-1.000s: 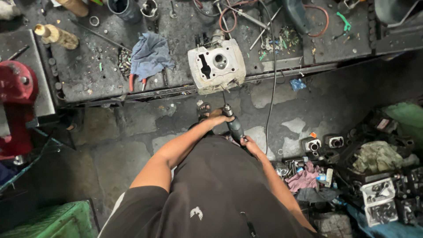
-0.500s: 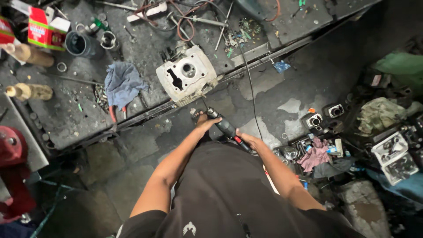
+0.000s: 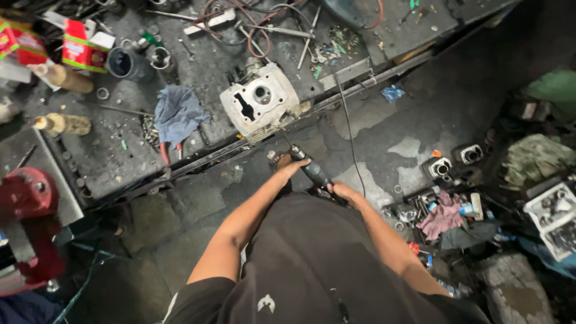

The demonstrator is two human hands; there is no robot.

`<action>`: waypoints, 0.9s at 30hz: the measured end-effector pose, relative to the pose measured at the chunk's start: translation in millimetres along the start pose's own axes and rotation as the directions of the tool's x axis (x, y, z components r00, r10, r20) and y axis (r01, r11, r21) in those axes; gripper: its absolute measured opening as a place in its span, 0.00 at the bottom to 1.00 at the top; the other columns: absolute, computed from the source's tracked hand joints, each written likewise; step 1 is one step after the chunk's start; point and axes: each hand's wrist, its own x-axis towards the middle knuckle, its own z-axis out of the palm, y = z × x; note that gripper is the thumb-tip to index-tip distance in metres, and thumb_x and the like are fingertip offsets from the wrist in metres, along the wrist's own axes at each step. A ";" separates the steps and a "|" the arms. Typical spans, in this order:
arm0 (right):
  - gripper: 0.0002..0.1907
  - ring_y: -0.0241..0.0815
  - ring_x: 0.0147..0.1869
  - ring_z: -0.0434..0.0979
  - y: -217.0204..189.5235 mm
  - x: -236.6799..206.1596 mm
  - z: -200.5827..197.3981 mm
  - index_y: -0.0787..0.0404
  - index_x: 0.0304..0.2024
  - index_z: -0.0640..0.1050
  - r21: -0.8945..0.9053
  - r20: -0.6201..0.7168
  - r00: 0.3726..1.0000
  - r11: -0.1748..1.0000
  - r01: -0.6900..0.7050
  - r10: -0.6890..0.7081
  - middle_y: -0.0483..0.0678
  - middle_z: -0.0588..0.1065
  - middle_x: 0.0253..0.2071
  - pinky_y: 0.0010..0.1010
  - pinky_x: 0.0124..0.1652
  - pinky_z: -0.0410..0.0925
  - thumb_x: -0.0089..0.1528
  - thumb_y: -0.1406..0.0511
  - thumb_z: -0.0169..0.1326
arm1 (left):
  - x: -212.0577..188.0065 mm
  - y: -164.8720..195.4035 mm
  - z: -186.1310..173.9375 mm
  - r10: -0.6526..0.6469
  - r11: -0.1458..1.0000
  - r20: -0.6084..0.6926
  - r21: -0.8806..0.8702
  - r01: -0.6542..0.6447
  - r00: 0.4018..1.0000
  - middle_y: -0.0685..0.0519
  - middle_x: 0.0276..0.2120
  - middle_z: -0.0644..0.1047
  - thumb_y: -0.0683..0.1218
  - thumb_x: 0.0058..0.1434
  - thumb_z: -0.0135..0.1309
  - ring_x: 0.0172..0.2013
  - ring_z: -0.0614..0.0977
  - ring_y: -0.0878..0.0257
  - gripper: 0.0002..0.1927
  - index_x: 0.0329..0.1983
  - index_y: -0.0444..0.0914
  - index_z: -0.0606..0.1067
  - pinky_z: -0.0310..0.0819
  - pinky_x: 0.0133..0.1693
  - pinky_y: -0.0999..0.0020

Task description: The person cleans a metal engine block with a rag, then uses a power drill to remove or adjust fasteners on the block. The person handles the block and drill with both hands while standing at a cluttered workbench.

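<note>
Both hands, left (image 3: 292, 170) and right (image 3: 343, 193), grip a grinder (image 3: 312, 171). An engine head (image 3: 259, 101) sits at the cluttered worktop's (image 3: 108, 162) near edge. The concrete floor (image 3: 414, 120) is stained.

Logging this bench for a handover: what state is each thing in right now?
Rotary tool: held in both hands, tip toward the cylinder head.
Left hand: grips the tool's front.
Right hand: grips its rear.
Cylinder head: resting at the bench edge.
Blue rag: crumpled on the bench.
Red vise: unused.
</note>
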 end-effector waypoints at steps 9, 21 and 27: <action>0.23 0.42 0.42 0.73 -1.4 -5.8 1.8 0.61 0.47 0.80 -0.017 -0.028 0.999 1.000 0.023 -0.023 0.48 0.77 0.40 0.39 0.42 0.67 0.66 0.50 0.50 | -7.8 -0.2 1.5 0.048 0.986 -0.016 -0.160 -0.050 0.999 0.51 0.46 0.83 0.57 0.50 0.69 0.49 0.81 0.58 0.26 0.48 0.39 0.78 0.72 0.53 0.63; 0.24 0.45 0.44 0.77 4.3 -5.0 0.7 0.61 0.51 0.78 -0.079 0.011 1.000 0.997 0.004 -0.003 0.50 0.80 0.43 0.42 0.44 0.69 0.67 0.50 0.46 | -7.6 -5.5 11.4 0.043 0.997 -0.036 -0.057 -0.045 0.998 0.50 0.48 0.82 0.56 0.47 0.72 0.51 0.82 0.57 0.33 0.53 0.39 0.75 0.74 0.55 0.63; 0.38 0.50 0.54 0.75 24.7 -19.7 -24.9 0.63 0.59 0.75 -0.595 -0.190 0.939 0.794 0.123 -0.288 0.57 0.78 0.51 0.37 0.53 0.68 0.50 0.57 0.73 | -15.3 6.5 19.8 0.111 0.961 0.320 -0.276 -0.019 0.941 0.42 0.62 0.73 0.50 0.47 0.73 0.62 0.74 0.54 0.56 0.73 0.34 0.53 0.67 0.62 0.61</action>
